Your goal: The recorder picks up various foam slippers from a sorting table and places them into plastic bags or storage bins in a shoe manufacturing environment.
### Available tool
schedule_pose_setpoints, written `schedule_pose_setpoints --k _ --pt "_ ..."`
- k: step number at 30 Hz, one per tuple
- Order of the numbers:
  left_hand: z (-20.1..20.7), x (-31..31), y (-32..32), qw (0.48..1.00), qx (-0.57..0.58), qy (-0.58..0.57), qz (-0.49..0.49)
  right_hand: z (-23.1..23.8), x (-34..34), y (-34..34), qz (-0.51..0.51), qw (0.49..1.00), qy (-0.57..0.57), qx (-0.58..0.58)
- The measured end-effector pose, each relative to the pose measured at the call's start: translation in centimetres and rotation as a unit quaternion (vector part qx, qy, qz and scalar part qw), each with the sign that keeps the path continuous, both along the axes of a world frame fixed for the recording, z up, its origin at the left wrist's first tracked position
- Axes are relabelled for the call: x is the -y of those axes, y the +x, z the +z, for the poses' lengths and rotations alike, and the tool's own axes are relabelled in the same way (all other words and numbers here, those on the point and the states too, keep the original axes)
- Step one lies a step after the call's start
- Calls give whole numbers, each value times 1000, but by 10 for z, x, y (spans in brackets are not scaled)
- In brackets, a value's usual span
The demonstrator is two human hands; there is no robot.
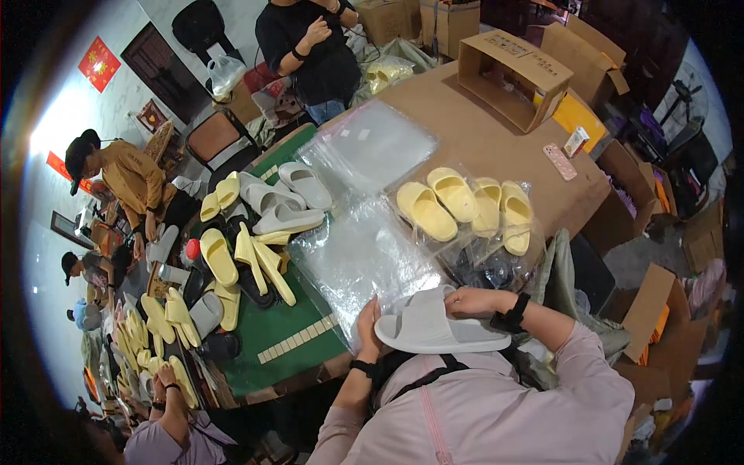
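Observation:
A pair of light grey slippers (418, 329) lies at the table's near edge, just in front of my body, one partly over the other. My right hand (471, 302) is closed on the upper slipper by its strap, with its fingertips partly hidden. At the other end, my left hand (367, 324) holds the slippers from the side, its fingers fairly straight against them. Under and beyond them is a stack of clear plastic bags (364, 244). Bagged yellow slippers (453, 195) lie farther to the right.
Loose yellow and grey slippers (219, 256) are heaped on the green mat (271, 319) at left. More clear bags (380, 143) lie farther back. A cardboard box (511, 74) and a pink phone (559, 162) are at the far right. Several other people work around the table.

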State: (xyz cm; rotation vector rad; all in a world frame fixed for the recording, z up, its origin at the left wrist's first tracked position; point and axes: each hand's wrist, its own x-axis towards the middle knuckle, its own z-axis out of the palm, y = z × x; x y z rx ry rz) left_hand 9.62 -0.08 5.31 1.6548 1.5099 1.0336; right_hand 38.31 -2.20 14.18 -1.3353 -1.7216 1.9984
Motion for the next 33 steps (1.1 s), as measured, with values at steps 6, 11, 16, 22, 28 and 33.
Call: schedule_pose_setpoints --k 6,11,16,22,28,33 --pt "31 3 9 999 -37 -7 31 -9 1 -8 -76 989 126 30" --pt "68 -6 24 998 -17 -35 59 -40 -1 -2 -124 977 171 13" --pt "85 5 35 976 -199 74 -44 -19 2 -23 -62 929 337 139" --pt "87 15 48 955 -282 80 -42 2 -7 -54 -57 893 415 165" --pt "101 26 46 965 -246 81 -45 -12 -12 -91 -99 868 453 178" --pt "122 35 42 962 -246 99 -63 -21 -27 -119 -106 812 542 188"
